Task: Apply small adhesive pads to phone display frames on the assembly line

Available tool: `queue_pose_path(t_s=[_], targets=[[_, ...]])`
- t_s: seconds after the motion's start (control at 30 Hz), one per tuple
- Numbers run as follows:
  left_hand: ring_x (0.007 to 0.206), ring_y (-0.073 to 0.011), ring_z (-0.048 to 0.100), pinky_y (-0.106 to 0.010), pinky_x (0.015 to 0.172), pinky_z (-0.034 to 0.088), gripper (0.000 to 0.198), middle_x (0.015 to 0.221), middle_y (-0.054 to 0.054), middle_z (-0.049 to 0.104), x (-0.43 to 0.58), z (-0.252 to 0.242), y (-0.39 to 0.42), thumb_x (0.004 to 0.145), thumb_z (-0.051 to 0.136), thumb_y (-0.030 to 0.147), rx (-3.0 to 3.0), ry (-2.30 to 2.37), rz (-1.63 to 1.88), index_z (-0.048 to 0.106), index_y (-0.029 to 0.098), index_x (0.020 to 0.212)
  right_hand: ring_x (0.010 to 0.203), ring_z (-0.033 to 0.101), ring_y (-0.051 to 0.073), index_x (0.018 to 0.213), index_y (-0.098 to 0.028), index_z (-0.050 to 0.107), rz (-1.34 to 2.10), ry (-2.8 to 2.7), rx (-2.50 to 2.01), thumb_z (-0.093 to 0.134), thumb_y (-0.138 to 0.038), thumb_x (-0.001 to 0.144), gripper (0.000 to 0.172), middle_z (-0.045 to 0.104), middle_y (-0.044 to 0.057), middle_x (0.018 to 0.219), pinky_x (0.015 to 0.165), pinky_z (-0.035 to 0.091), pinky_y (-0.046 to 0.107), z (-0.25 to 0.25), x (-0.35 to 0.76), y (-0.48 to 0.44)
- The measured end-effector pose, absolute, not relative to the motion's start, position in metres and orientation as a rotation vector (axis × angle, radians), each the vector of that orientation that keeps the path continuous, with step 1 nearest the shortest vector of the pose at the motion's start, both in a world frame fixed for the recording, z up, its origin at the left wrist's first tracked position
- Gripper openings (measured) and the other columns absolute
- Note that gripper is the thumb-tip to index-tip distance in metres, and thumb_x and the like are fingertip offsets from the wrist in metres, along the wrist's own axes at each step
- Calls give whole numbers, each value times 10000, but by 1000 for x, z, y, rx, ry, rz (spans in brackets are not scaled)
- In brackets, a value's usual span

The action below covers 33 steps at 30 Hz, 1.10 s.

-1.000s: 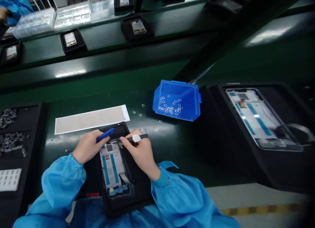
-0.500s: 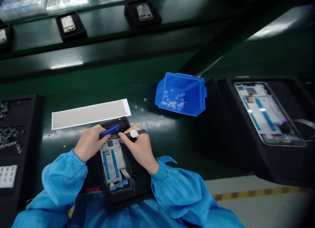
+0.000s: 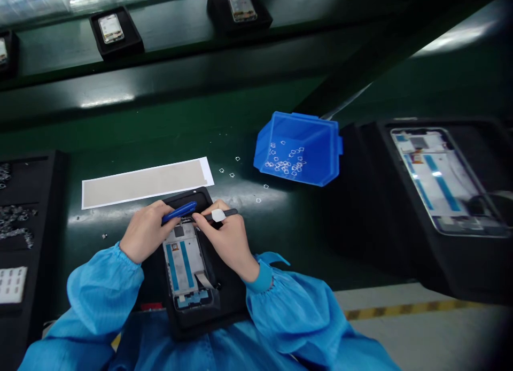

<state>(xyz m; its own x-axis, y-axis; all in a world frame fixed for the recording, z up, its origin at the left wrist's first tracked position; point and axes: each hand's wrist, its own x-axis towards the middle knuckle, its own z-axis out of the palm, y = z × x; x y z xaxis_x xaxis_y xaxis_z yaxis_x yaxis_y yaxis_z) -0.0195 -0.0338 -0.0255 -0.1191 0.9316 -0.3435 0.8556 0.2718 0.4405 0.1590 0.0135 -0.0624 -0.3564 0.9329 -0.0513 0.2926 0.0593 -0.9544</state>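
Note:
My left hand (image 3: 143, 230) is closed around a blue pen-like tool (image 3: 179, 213), held slanting over the top edge of an opened phone frame (image 3: 186, 261). Thumb and fingers of my right hand (image 3: 228, 241) pinch a slim black tool with a white wrap (image 3: 218, 215). Both hands meet at the phone frame's upper end, where the fingers hide the tool tips and any small part there. Blue strips and a loose flex cable (image 3: 203, 279) show on the frame, which lies in a black foam holder (image 3: 228, 301).
A blue bin (image 3: 298, 141) with small white outline-shaped pieces stands ahead right; several more lie beside it. A pale strip sheet (image 3: 146, 184) lies ahead. Black trays with parts (image 3: 40, 200) stand left, another phone frame (image 3: 436, 184) right. Phones in foam holders (image 3: 120, 42) line the back.
The view has shifted slightly, so the bin and right-hand phone frame sit a little farther right. Both hands keep nearly the same pose at the phone frame's top edge.

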Motion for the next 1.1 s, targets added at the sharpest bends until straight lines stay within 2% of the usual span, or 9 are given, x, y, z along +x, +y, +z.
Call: queue_pose_path(t_s=[0.4,0.6,0.7,1.1], targets=[[816,-200,644,-297,635,415,195,923,-23,660,-10,-24,-35,933,528,340,1646,2078,60,690,235,961,606,594,177,678,-243,543,1235,-1782,-1240,648,-342,836,215,612,-18,637,619,448,298,-60,159,14],[843,-204,647,-296,624,403,162,955,-18,661,-6,-23,-35,940,539,326,1647,2085,-5,670,237,974,647,609,186,689,-242,539,1276,-1757,-1211,631,-336,861,216,613,-9,665,617,445,296,-60,162,13],[817,-201,642,-298,608,393,171,940,-21,651,-6,-24,-34,945,526,321,1658,2087,-15,668,233,981,654,595,189,699,-243,545,1185,-1858,-1187,642,-329,854,203,618,-10,676,654,434,313,-60,162,14],[822,-207,646,-298,621,418,167,912,-22,650,-7,-27,-32,939,526,337,1661,2089,29,658,234,945,685,609,207,726,-243,538,1083,-1975,-1142,628,-335,872,195,633,3,705,689,431,330,-59,159,15]])
